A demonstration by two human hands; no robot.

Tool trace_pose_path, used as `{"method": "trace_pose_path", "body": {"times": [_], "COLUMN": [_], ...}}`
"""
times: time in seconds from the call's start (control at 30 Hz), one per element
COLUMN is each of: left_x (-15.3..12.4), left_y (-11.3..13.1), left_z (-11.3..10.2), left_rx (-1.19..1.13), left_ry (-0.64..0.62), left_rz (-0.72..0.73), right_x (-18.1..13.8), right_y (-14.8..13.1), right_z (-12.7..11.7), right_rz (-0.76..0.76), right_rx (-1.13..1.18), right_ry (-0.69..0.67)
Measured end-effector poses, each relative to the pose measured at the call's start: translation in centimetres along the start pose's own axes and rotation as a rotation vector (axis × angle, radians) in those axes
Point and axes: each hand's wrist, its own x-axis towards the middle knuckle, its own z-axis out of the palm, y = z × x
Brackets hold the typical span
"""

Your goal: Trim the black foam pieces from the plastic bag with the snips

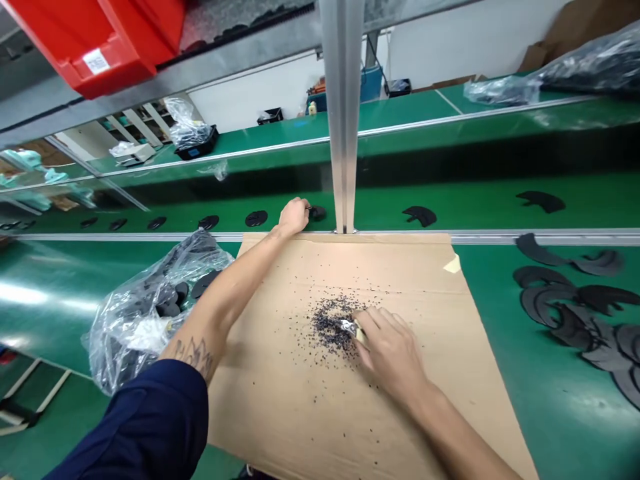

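Observation:
My left hand [294,215] reaches to the green belt, fingers pinched at the edge of a flat black part [317,213]. The part lies close to the belt surface; whether it is lifted I cannot tell. My right hand [393,347] is closed around a small tool [354,328] with a shiny metal tip and a pale yellow handle. Its tip is over a scatter of small black scraps [333,320] on a cardboard sheet [300,413]. The fingers cover most of the tool, so its exact kind is hidden.
Black parts [256,218] are spaced along the green belt [465,193]. A clear plastic bag [135,313] with black parts lies left of the cardboard. Curved black pieces [550,293] are piled at right. A metal post [343,120] rises ahead; a red bin [115,47] sits above.

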Motion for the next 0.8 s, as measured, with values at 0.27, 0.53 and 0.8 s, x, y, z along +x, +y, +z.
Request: {"method": "trace_pose_path", "body": {"times": [0.27, 0.53, 0.8], "left_x": [-17.6, -22.5, -19.8], "left_y": [-0.3, -7.5, -14.5], "left_z": [-4.3, -8.2, -9.1], "left_rx": [-0.402, 0.316, 0.605], "left_ry": [-0.403, -0.344, -0.228], "left_rz": [0.362, 0.109, -0.076], "right_x": [0.5, 1.6, 1.5], "right_y": [-0.5, -1.7, -1.6], "right_z": [0.4, 0.6, 0.9], "right_rz": [-0.117, -0.175, -0.101], "right_rx": [0.319, 0.552, 0.507], "right_ry": [0.154, 0.096, 0.102]}}
